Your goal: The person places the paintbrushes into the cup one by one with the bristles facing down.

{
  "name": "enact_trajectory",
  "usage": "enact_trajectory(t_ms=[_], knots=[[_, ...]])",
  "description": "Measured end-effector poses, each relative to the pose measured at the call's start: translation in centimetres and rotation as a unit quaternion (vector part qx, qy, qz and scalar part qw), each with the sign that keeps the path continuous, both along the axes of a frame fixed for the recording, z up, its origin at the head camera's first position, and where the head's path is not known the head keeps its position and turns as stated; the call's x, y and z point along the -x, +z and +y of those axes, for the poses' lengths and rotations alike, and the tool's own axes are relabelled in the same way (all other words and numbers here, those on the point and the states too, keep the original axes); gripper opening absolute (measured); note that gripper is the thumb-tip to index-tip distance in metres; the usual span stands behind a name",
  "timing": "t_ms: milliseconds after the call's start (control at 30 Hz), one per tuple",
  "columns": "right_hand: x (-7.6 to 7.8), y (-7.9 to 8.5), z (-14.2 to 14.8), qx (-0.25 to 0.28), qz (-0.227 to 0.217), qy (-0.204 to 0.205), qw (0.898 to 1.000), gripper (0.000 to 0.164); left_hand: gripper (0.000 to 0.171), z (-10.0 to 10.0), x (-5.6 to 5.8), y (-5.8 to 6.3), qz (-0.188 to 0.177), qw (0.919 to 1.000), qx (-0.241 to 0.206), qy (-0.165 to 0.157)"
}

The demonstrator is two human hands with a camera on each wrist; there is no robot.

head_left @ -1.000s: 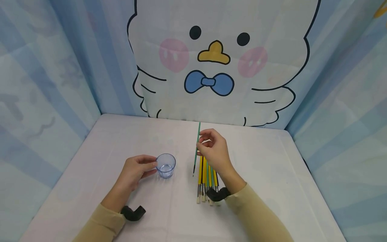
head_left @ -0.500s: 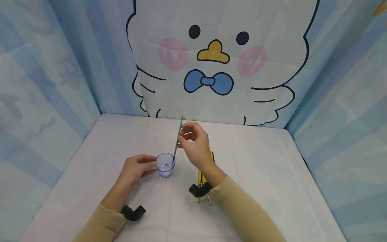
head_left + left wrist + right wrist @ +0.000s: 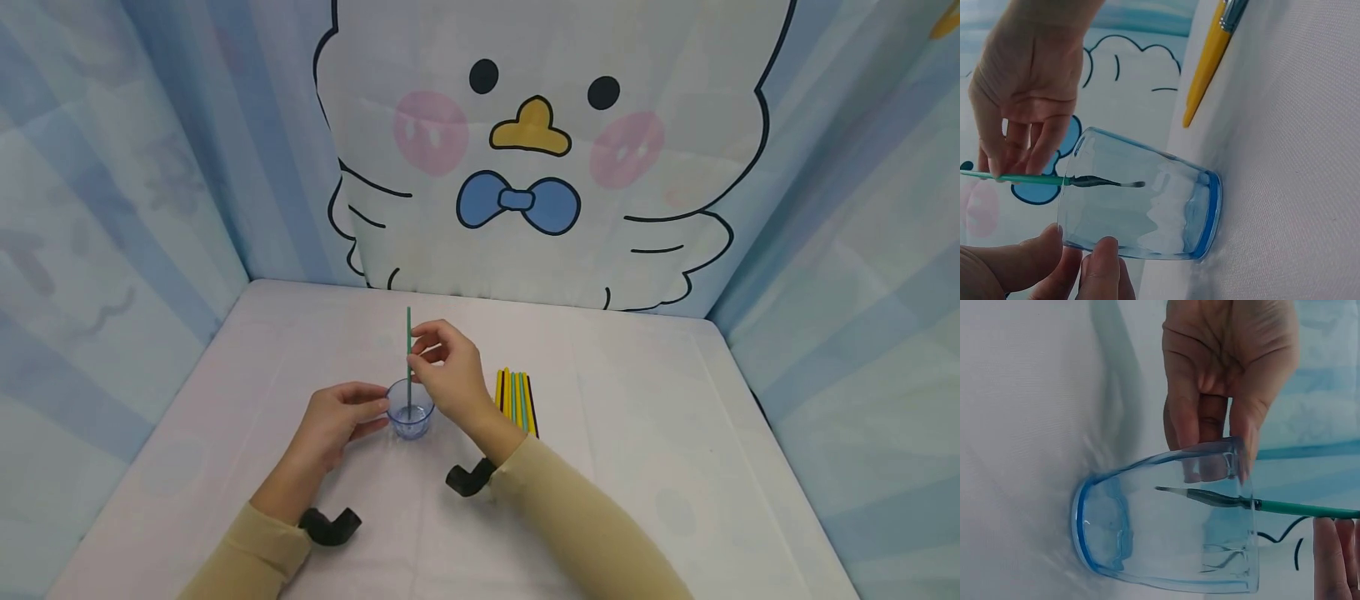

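In the head view, the left hand [image 3: 341,419] grips the cup [image 3: 423,423], the right hand [image 3: 452,367] pinches a brush [image 3: 408,327] inside, more brushes [image 3: 507,393] lying right; in the left wrist view its tip [image 3: 1134,184] hangs above the base [image 3: 1212,215]; in the right, likewise, seemingly partway in, unreleased.

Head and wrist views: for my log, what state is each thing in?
Transparent blue cup: upright, contents unclear.
Slim green-handled paintbrush: roughly upright, reaching into cup, clear of its bottom.
Yellow and green paintbrushes: lying side by side, partly hidden.
Left hand: holding cup.
Right hand: pinching paintbrush.
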State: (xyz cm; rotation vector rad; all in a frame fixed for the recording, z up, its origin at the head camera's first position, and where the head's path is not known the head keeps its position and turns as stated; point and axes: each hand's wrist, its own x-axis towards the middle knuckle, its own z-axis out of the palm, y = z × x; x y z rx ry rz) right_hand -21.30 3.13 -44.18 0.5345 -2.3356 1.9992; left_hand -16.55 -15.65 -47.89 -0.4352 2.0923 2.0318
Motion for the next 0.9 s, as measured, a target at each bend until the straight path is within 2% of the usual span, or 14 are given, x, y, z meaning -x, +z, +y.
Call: enact_trajectory(t_ms=[267, 633, 900], knots=[[0.1, -0.9, -1.2, -0.048, -0.017, 0.016, 0.999, 0.028, 0.037, -0.2, -0.2, 0.1, 0.003, 0.9999, -0.015, -0.005], [0.0, -1.5, -1.9, -0.126, 0.0, 0.006, 0.992, 0.029, 0.039, -0.3, -0.3, -0.1, 0.017, 0.9995, -0.019, -0.017], [0.0, -1.4, -2.0, -0.123, 0.0, 0.005, 0.992, 0.028, 0.038, -0.3, -0.2, -0.2, 0.014, 0.9997, -0.015, -0.014]])
